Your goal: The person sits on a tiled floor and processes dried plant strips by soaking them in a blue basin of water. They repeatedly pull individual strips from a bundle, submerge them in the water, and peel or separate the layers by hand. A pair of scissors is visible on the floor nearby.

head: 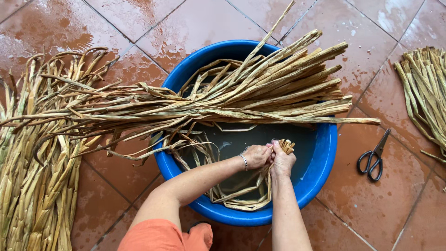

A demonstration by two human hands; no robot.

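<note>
I'm gripping a bunch of dried leaf strips [284, 148] with left hand [256, 155] and right hand [282, 161], fingers closed, over the blue basin [325, 153]; scissors [374, 157] lying on floor tiles [381, 204] beside it.

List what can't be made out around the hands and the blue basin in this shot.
- Strip ends gripped by left hand and right hand: hidden by fingers, head view.
- Blue basin bottom: murky water and the dried leaf bundle cover it.
- Leaf pile: cut off by left edge.
</note>
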